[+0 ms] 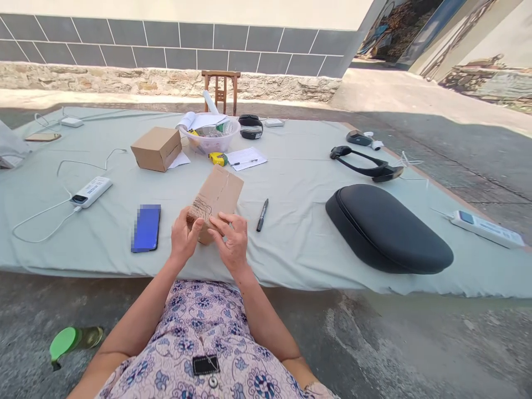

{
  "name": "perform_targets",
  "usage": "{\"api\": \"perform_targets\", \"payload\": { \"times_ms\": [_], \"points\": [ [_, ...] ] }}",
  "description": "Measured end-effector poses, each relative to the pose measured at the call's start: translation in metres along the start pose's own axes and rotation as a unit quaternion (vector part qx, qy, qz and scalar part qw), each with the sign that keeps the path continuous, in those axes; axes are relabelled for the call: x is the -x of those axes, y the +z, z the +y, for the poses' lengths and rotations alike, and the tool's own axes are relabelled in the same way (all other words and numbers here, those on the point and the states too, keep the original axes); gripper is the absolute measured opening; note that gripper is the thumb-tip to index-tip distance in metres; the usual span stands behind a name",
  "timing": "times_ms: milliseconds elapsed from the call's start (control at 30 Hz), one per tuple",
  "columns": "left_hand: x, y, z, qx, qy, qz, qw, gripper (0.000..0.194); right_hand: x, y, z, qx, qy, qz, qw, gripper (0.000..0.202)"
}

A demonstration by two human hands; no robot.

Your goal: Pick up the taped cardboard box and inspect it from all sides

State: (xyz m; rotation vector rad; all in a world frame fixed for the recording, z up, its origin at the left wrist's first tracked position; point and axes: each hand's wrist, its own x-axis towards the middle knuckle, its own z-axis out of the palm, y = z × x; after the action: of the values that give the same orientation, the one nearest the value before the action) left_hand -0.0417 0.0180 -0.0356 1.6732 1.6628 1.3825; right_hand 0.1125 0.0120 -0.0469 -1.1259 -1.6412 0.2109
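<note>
A small cardboard box point(221, 188) with dark scribbled lines on its top lies tilted in front of me at the table's near edge. My left hand point(185, 235) grips its left near corner, thumb bent toward the front side. At the near right part of the box, my right hand point(231, 239) holds on, with fingers over the top and the thumb at the near edge. The undersides of the fingers are hidden. A black marker pen point(262, 215) lies to the right of the box, and a phone with a blue screen point(146, 228) to the left.
Across the pale tablecloth point(291, 244) stand another cardboard box point(156, 148), a plastic basket point(210, 141), a yellow tape measure point(218, 159) and paper point(248, 158). A black case point(388, 228), a black headset point(366, 163) and power banks point(92, 192) with cables lie toward the sides.
</note>
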Motion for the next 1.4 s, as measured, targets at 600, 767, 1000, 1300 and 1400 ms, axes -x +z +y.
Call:
{"api": "perform_targets", "payload": {
  "times_ms": [600, 767, 1000, 1300, 1400],
  "points": [
    [-0.012, -0.004, -0.013, 0.083, -0.081, 0.050, 0.992, 0.057, -0.010, 0.012, 0.001, -0.029, -0.115, -0.091, 0.989, 0.031],
    [-0.003, -0.014, 0.001, -0.030, 0.039, 0.050, 0.998, 0.074, -0.004, 0.025, -0.009, -0.003, -0.102, -0.038, 0.994, 0.024],
    [-0.004, -0.031, 0.007, -0.099, 0.039, -0.092, 0.990, 0.074, -0.007, 0.025, -0.015, 0.027, -0.146, -0.043, 0.988, 0.037],
    [-0.004, -0.038, 0.005, -0.086, 0.076, -0.161, 0.980, 0.071, -0.018, -0.004, -0.005, 0.120, -0.119, -0.016, 0.986, 0.058],
    [-0.003, -0.040, 0.004, -0.089, 0.098, -0.194, 0.972, 0.067, -0.015, 0.005, -0.008, 0.189, -0.068, -0.028, 0.979, 0.085]
  ]
}}
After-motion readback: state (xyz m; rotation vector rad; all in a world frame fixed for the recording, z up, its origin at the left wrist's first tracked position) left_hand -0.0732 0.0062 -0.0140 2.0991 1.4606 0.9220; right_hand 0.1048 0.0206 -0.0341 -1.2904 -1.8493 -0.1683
